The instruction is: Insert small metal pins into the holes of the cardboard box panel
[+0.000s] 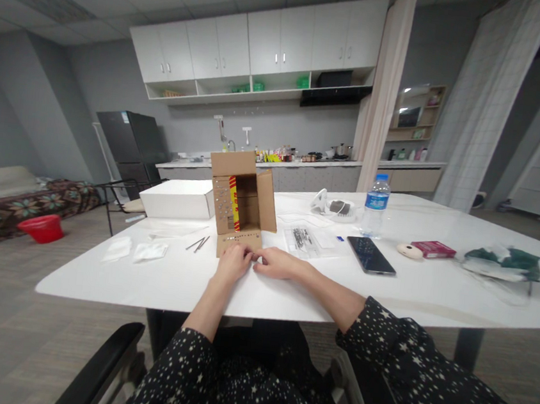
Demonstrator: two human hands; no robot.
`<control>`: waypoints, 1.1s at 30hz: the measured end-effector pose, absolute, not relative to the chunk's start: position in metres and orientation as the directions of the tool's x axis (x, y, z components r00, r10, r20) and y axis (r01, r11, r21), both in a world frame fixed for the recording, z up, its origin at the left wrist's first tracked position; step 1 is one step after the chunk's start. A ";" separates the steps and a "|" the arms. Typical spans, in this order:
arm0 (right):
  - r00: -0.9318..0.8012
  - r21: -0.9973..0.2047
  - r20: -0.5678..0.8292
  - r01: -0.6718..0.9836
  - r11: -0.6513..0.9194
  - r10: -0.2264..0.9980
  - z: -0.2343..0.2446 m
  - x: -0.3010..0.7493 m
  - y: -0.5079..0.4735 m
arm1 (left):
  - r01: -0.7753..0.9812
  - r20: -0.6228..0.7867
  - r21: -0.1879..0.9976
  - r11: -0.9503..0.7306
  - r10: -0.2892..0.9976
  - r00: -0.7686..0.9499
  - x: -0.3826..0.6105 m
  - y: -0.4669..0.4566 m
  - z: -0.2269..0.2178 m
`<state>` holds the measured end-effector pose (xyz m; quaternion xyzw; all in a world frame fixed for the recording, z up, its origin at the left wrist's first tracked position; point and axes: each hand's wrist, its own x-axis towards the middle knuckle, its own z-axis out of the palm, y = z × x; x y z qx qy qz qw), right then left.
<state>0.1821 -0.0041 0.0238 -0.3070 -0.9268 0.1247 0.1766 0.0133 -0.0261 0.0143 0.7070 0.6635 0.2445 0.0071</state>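
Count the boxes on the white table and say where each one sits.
2. An open cardboard box stands just beyond both hands; a closed white box lies to its left. Others may be hidden behind them.

White table (184,286) with cardboard box (241,202), white box (178,197), water bottle (375,205), phone (370,255), plastic bags (307,239).

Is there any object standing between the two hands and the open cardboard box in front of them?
Nothing visible does. The left hand and the right hand already rest at the lower front flap of the cardboard box. The thin metal rods lie to the left, the plastic bag to the right.
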 end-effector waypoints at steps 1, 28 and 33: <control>-0.751 -0.342 0.252 0.520 0.782 0.610 0.023 0.182 -0.003 | 0.935 0.338 0.334 -0.116 0.941 -0.004 0.013 -0.026 0.014; -0.752 -0.345 0.245 0.522 0.780 0.612 0.025 0.183 -0.005 | 0.957 0.330 0.268 -0.115 0.944 0.021 0.011 -0.019 0.001; -0.753 -0.346 0.255 0.515 0.784 0.607 0.024 0.182 -0.004 | 0.958 0.360 0.256 -0.127 0.932 0.027 0.011 -0.019 0.001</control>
